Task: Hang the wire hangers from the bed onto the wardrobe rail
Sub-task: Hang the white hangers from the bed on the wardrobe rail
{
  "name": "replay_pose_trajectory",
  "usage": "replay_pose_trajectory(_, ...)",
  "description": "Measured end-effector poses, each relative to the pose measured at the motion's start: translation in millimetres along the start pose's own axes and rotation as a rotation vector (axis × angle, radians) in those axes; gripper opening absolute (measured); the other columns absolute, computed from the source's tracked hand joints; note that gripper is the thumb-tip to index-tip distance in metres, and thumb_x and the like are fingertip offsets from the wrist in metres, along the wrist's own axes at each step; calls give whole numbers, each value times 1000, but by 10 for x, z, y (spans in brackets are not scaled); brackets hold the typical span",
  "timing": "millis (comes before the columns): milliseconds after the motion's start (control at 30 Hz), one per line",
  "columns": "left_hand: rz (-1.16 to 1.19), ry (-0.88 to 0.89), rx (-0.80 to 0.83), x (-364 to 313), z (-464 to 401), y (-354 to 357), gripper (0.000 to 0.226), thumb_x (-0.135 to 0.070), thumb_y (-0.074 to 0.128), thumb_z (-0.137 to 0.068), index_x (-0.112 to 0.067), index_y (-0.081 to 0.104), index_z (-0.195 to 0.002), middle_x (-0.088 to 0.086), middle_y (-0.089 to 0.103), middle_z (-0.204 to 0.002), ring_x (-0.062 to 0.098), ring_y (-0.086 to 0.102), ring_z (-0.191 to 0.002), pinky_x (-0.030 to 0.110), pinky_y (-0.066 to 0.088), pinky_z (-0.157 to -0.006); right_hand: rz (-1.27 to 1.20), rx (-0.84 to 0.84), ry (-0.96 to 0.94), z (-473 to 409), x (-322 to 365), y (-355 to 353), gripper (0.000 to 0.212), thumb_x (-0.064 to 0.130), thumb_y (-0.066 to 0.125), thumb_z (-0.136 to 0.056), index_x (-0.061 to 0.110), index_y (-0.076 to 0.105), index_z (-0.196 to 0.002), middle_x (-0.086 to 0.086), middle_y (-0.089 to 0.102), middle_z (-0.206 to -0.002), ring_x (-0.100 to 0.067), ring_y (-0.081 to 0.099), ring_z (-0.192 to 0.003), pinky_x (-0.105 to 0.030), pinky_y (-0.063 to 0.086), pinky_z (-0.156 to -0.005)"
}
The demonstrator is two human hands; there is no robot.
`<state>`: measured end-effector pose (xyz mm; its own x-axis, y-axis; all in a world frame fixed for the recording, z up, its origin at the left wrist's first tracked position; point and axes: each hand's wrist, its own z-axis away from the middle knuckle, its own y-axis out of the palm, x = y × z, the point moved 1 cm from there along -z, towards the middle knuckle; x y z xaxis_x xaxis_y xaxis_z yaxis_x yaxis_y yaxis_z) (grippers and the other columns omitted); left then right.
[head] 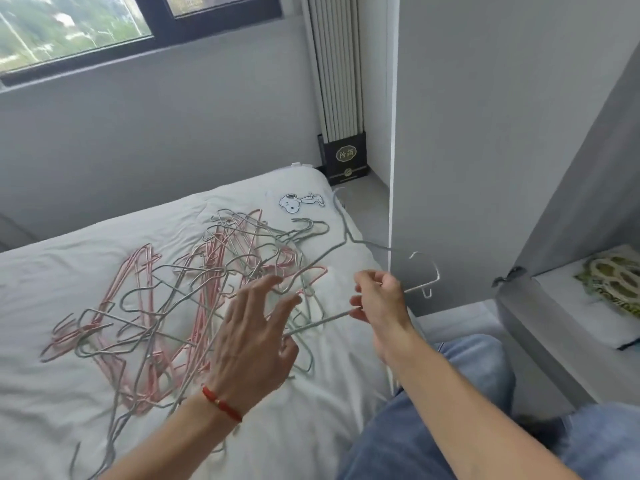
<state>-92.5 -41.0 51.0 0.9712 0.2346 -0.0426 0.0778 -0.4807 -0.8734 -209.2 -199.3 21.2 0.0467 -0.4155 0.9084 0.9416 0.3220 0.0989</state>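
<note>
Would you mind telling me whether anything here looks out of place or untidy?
Yes: the pink and grey wire hangers lie in a tangled heap on the bed, hooks interlocked. The right hand grips one grey hanger.

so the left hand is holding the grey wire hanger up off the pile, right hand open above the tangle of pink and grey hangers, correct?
Hands are swapped. In the head view the right hand holds the grey wire hanger in its grip, lifted off the pile; the left hand is open above the tangle of pink and grey hangers on the white bed.
</note>
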Motion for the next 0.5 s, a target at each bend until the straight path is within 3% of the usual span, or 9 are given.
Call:
replay_pose_trajectory(100, 49, 74, -10, -303, -265, 71, 56, -4, 73, -54, -10, 69, -110, 17, 57, -134, 37, 55, -116, 47, 50, -92, 133, -174, -147, 103, -11, -171, 30, 38, 68, -87, 22, 58, -110, -3, 58, -116, -23, 58, -106, -47, 51, -100)
replay_pose_trajectory(167, 82, 161, -37, -561, -454, 155, 57, 0, 72, -53, -11, 69, -109, 17, 59, -129, 36, 55, -115, 45, 49, -93, 146, -299, -151, 143, 1, -380, 66, 43, 73, -86, 13, 46, -139, -11, 42, -141, -25, 46, -126, -35, 42, -103)
replay_pose_trajectory(233, 135, 275, -65, -875, -640, 250, 57, 3, 69, -54, -12, 70, -109, 17, 61, -126, 35, 55, -115, 41, 46, -94, -80, -250, -40, 92, 28, -619, 108, 59, 81, -76, 10, 26, -154, -12, 39, -155, -25, 48, -137, -37, 42, -109)
replay_pose_trajectory(300, 175, 417, -100, -1213, -801, 377, 49, 3, 63, -64, -13, 70, -111, 17, 62, -125, 34, 57, -116, 38, 44, -95, -384, -146, 54, 4, 148, -906, 109, 69, 85, -63, 10, 42, -144, -11, 64, -139, -24, 69, -118, -46, 54, -103)
replay_pose_trajectory(367, 194, 548, -130, -1545, -933, 534, 39, 4, 57, -79, -12, 71, -112, 16, 58, -129, 34, 56, -118, 36, 42, -99, -532, -146, 54, -78, 298, -1286, 81, 62, 86, -68, 12, 62, -127, -7, 78, -109, -23, 77, -92, -45, 62, -87)
replay_pose_trajectory(433, 233, 630, -168, -1834, -1074, 654, 33, 2, 65, -83, -11, 71, -114, 15, 50, -134, 33, 53, -121, 37, 41, -104, -599, -216, 24, -120, 431, -1648, 68, 49, 87, -74, 11, 65, -127, -7, 76, -98, -25, 72, -81, -37, 63, -68)
replay_pose_trajectory(500, 323, 678, -140, -2096, -1219, 721, 45, 3, 67, -76, -13, 68, -118, 14, 47, -135, 31, 54, -120, 36, 43, -106, -632, -286, -12, -156, 545, -1959, 75, 42, 89, -71, 11, 58, -131, -11, 71, -99, -25, 70, -75, -32, 59, -57)
